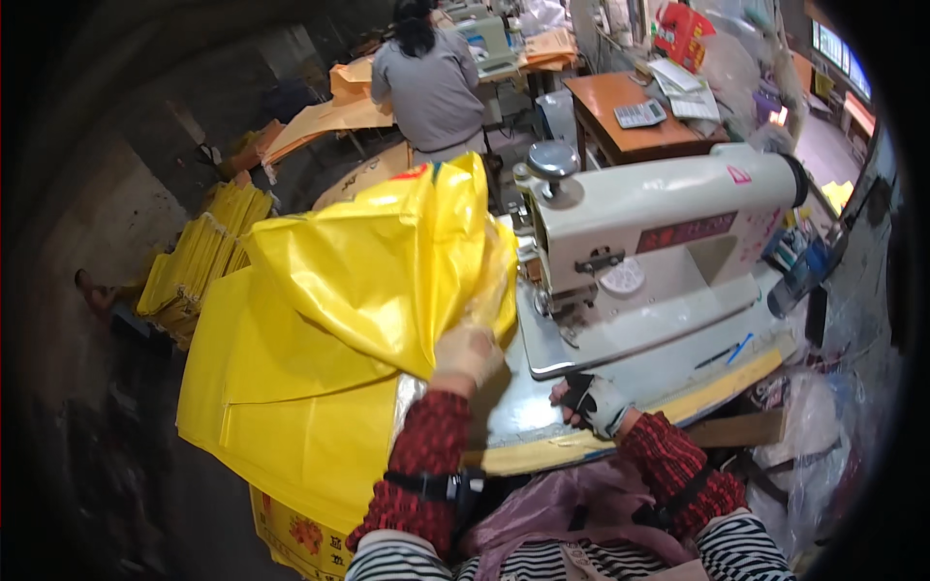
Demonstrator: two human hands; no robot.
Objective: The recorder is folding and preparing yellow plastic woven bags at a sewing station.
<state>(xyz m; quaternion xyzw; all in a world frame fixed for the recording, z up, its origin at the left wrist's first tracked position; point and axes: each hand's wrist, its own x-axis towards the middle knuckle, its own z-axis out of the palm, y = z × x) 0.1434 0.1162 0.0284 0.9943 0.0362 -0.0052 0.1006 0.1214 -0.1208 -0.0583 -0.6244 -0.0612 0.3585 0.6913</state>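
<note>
My left hand [468, 356], in a pale glove, is closed on the edge of a glossy yellow plastic bag [363, 261]. The bag bunches up and folds over above a stack of flat yellow bags [291, 431] at the table's left side. My right hand [593, 402], in a white and black glove, rests by the table's front edge with its fingers curled; whatever they may hold is hidden. Beyond it stands a white sewing machine [668, 213], its needle area [567, 310] to the right of the bag and apart from both hands.
A blue pen [741, 347] lies right of the machine's base. Bundled yellow bags [208, 257] are piled at left. Another person [426, 87] sits ahead at a table with orange sheets [329, 121]. A brown desk [620, 97] bears a calculator [640, 114]. Clear plastic [814, 426] hangs at right.
</note>
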